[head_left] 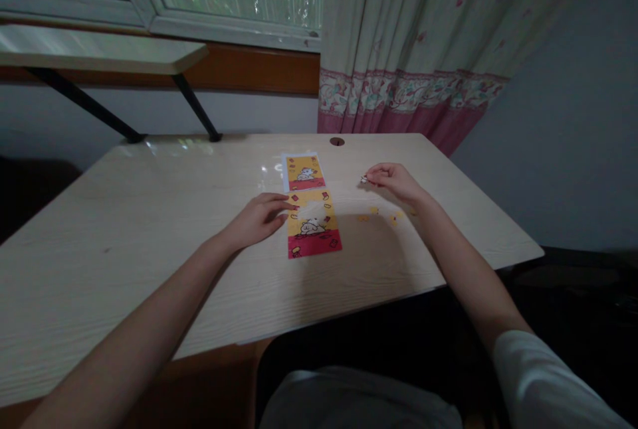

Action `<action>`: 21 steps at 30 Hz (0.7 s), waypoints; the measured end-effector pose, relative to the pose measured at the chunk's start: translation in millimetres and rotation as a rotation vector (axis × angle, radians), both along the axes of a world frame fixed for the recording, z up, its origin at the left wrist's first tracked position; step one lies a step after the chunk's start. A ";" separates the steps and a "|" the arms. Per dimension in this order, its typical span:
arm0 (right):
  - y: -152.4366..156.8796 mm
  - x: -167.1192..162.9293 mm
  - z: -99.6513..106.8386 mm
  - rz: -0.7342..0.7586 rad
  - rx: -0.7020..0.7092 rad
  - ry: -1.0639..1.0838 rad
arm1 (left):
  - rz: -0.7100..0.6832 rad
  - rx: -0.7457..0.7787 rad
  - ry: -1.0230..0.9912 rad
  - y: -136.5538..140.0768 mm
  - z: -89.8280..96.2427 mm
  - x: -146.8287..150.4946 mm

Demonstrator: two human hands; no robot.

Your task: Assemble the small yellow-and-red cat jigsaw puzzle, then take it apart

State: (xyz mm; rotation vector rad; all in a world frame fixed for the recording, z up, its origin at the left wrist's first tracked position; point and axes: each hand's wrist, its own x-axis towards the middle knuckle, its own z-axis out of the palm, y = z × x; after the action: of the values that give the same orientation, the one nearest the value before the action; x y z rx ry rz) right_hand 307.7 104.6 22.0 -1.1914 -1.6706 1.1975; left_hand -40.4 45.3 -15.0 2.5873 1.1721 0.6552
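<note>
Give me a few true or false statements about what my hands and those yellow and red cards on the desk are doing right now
1. The left hand rests on the left edge of the nearer card. True.
2. The right hand lies flat and open on the table. False: its fingertips are pinched on a tiny piece, raised just above the surface.
3. The smaller card lies beyond the nearer one, toward the window. True.
4. Both cards are stacked one on top of the other. False: they lie one behind the other, edges close together.
5. A few small yellow bits lie on the table below the right hand. True.
</note>
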 end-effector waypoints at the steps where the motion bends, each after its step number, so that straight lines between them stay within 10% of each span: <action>1: -1.6 -5.1 0.9 0.005 -0.015 0.007 | 0.003 -0.004 0.001 -0.2 0.6 0.4; 10: -20.4 -60.9 11.3 0.214 -0.073 -0.072 | 0.013 -0.013 0.009 -1.6 3.6 2.6; 21: -19.3 -108.3 -26.6 0.370 0.005 -0.320 | 0.036 0.019 0.037 -4.9 4.7 5.1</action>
State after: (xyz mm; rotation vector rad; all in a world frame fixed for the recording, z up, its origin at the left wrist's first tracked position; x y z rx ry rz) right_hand 199.3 85.2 -4.6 -1.1474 -2.2059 1.2660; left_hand -35.3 40.4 -10.2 2.6107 1.2326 0.6315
